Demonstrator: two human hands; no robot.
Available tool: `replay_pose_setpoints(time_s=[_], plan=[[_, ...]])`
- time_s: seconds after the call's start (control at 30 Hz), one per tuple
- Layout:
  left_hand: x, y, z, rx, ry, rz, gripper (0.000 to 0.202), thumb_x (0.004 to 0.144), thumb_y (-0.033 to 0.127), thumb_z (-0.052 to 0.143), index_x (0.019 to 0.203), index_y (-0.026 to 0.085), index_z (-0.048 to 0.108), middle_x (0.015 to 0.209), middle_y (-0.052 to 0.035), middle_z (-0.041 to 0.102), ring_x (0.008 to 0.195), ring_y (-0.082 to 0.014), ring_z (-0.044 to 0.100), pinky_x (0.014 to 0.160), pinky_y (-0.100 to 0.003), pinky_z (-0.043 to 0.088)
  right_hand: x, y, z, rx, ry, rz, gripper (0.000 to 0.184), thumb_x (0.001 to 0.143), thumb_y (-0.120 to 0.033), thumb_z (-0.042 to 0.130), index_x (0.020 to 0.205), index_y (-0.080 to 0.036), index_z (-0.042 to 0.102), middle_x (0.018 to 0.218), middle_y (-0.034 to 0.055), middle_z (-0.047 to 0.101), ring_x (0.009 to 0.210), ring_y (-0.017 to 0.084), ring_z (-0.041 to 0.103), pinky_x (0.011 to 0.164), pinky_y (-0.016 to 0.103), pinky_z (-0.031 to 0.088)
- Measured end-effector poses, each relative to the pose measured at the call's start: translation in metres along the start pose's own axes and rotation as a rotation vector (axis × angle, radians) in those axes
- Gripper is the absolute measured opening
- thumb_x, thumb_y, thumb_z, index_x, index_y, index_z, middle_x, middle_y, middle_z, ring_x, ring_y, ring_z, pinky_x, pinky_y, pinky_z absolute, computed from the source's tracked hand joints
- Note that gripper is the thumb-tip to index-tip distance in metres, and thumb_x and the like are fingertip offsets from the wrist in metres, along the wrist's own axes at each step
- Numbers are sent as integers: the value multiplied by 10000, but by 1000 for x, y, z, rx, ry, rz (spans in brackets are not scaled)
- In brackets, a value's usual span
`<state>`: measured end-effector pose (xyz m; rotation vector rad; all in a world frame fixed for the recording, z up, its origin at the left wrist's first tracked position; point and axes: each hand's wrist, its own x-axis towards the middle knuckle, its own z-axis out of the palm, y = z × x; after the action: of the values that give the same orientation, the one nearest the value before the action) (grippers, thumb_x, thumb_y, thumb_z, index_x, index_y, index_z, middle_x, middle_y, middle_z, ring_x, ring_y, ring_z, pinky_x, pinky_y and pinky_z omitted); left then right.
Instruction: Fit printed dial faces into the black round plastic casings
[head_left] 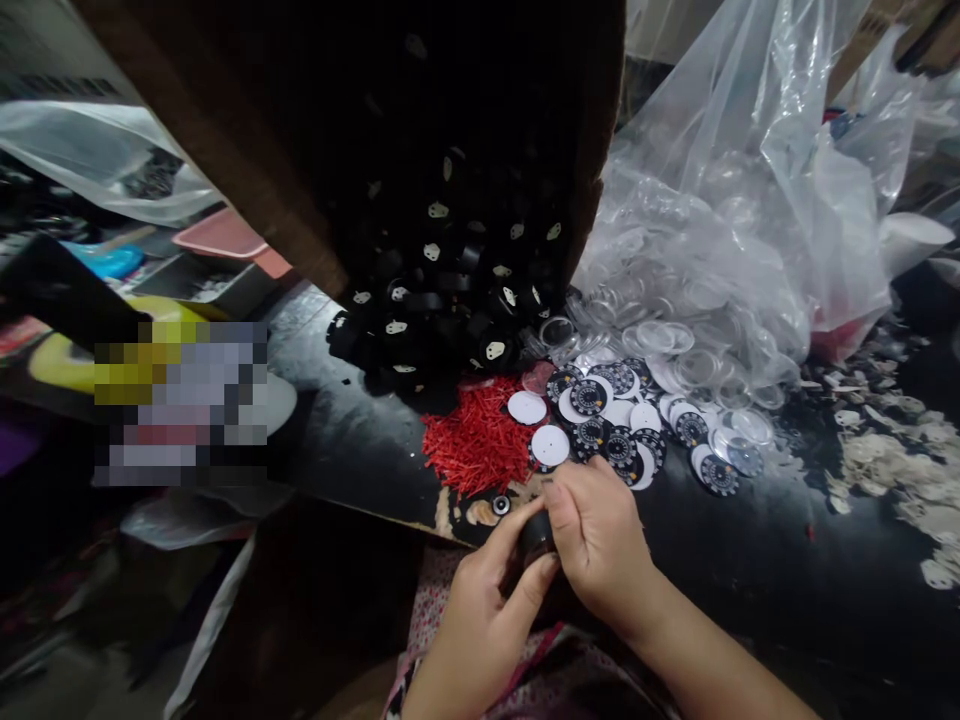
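My left hand [484, 610] is closed around a small round black case [537, 538], low in the view near the table's front edge. Curled up against the case is my right hand [604, 545]; what its fingers hold, if anything, is hidden. Just beyond lie a heap of thin red pointers [484, 440] and several printed black dial discs [619, 448], some turned to their white backs [550, 446]. A small ring-shaped part [501, 505] rests on a worn patch of the table, left of the hands.
A large cardboard box [225, 170] spills black cases [442, 345] onto the black table [352, 455]. Clear round covers [697, 365] pour from a plastic bag [780, 170]. Flat pale pieces [892, 460] are scattered at right. A pink tray [225, 232] and yellow tape rolls [56, 360] stand left.
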<state>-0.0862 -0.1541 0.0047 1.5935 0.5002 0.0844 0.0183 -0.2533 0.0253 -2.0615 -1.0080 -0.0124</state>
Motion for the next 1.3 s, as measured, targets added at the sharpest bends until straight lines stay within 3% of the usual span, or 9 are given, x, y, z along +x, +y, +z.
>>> replay_pose_setpoints(time_s=[0.17,0.33,0.47,0.63,0.77,0.87,1.0,1.1,1.3], plan=[[-30,-39,-33,-121,17,-192,429,813,407,677,1227,294,665,1305,-52,661,1217,-312,592,1032,-413,472,-7,-12,30,54,-160,-94,391,1005,-276,288,652,-208,443,613,-11,522,594,147,452,671,302,301],[-70,-95,-100,41,299,-312,469,789,487,666,1189,243,685,1328,-105,639,1308,-371,490,1106,-541,350,-4,-13,19,234,-379,73,177,950,-347,513,852,-229,604,789,-16,663,718,169,565,662,277,347],[-59,-79,-130,525,590,-43,394,847,418,604,1197,239,640,1348,-118,606,1295,-344,507,1112,-558,336,2,-10,5,266,-353,137,134,941,-242,501,878,-232,619,834,-5,672,790,177,587,707,283,371],[45,1,-91,793,436,426,276,946,297,464,1188,233,581,1141,-80,690,1067,-217,648,951,-382,516,0,-14,9,231,-410,64,146,921,-188,517,807,-215,603,779,-8,663,731,163,578,679,276,368],[133,34,-52,867,426,533,526,805,364,692,1274,174,550,1248,-157,612,1181,-336,549,1027,-515,421,-6,-9,-1,219,-368,122,167,926,-183,489,794,-208,589,765,-5,651,731,160,582,673,269,376],[161,41,-42,891,456,555,502,788,309,713,1238,137,571,1229,-207,593,1169,-398,533,989,-600,407,-11,-2,-12,213,-361,174,186,931,-205,479,787,-210,597,761,-4,650,730,166,579,682,279,381],[133,39,-38,839,426,619,479,818,273,678,1253,151,518,1231,-177,573,1214,-332,515,1033,-529,412,-15,11,-19,360,-258,333,148,941,-295,482,965,-225,609,837,3,643,771,171,584,709,287,411],[82,28,-28,731,213,666,478,811,255,685,1252,256,500,1306,-105,548,1261,-274,502,1072,-486,402,-13,19,-17,536,-132,467,300,903,-386,557,1143,-207,521,831,-6,598,746,158,568,677,270,431],[15,0,-3,14,-94,62,504,849,269,642,1322,338,484,1352,-65,589,1242,-269,564,993,-427,499,-14,20,-24,543,-273,433,226,884,-400,621,989,-202,590,790,-21,606,684,128,542,609,234,411]])
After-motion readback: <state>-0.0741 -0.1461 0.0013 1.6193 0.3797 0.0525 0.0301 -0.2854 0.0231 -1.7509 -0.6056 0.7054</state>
